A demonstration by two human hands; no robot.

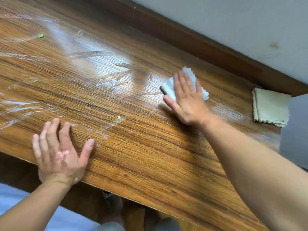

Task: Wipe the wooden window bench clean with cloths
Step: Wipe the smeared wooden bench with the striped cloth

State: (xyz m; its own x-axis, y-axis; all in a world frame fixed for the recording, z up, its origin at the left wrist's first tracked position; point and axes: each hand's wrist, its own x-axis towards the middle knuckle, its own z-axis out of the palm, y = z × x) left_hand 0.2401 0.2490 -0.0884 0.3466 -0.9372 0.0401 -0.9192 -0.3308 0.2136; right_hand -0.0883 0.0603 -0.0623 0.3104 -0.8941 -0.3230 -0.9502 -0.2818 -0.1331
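Head view: beige folded cloth (270,106) lies right of right hand (186,100).

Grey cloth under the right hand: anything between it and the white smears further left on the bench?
Nothing solid. The right hand presses the grey cloth flat on the bench; bare wood runs left to the white smears. Only small green crumbs lie there. The left hand rests near the front edge, off that path.
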